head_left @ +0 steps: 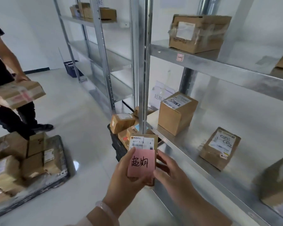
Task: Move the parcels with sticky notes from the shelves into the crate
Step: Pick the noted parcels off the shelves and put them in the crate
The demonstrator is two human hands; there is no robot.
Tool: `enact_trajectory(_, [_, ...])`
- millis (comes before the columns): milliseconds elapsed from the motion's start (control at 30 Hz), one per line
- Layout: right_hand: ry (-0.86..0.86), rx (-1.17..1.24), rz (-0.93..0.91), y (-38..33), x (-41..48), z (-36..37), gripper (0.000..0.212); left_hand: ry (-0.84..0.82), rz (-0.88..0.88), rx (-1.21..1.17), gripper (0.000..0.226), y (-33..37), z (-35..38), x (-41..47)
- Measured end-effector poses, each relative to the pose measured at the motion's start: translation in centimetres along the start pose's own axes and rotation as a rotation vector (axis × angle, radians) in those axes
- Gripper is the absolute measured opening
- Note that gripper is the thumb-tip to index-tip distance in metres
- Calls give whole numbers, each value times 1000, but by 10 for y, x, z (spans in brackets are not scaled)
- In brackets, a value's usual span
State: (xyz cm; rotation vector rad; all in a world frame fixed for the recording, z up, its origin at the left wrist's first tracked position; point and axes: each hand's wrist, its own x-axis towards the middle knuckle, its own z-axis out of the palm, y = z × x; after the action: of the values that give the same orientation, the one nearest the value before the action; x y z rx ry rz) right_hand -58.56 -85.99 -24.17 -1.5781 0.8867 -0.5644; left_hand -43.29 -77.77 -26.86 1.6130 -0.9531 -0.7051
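The head view has both hands raised in the near middle of the scene, holding a small cardboard parcel (pixel 153 142) between them, off the shelves and in the air just in front of the nearest shelf post. A pink sticky note (pixel 141 162) with dark handwriting covers the lower part of its face, below a white shipping label. The left hand (pixel 126 173) grips the parcel from the left, thumb pressed on the note's left edge and fingers curled underneath. The right hand (pixel 168 170) holds the right side, thumb on the note's lower right corner and fingers wrapped round the edge. A pale bracelet (pixel 104 207) sits on the left wrist. Just beyond the parcel, on the floor beside the post, stands a black crate (pixel 119 150) with several brown parcels in it. To the right run the metal shelves (pixel 219 66): a taped box (pixel 198 33) on the upper level, and an upright box (pixel 176 111) and a flatter box (pixel 219 147) on the level below, well apart from each other. At the far left another person holds a long parcel (pixel 20 93) in both hands. Near left, a second crate (pixel 62 168) on the floor is piled with boxes. A blue basket (pixel 70 67) stands on the floor at the far end of the shelving.
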Motion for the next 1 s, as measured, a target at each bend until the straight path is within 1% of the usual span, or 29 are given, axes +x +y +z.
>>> enact_trajectory(100, [-55,-11,14,-4,52,12,70,23,-33,-10,83,-10,-17,45])
enact_trajectory(300, [-203,-79,25,-29,152,27,69,66,-77,10,84,-23,-54,137])
enact_trajectory(433, [-188,-103,40,-35,204,33,62,80,-98,14,85,-39,-73,187])
enact_trajectory(533, [-213,-125,92,-25,233,40,60,62,-138,14,85,-59,-85,219])
enact_trajectory(667, [-177,-113,168,-4,271,51,54,-23,-191,37,83,-84,-103,272])
enact_trajectory(733, [-137,-103,193,4,290,61,56,-84,-205,64,84,-99,-114,304])
enact_trajectory(933, [76,-40,295,19,353,103,44,-287,-265,79,89,-150,-141,414])
enact_trajectory(1000, [128,-27,351,21,371,113,45,-381,-268,99,90,-163,-140,451])
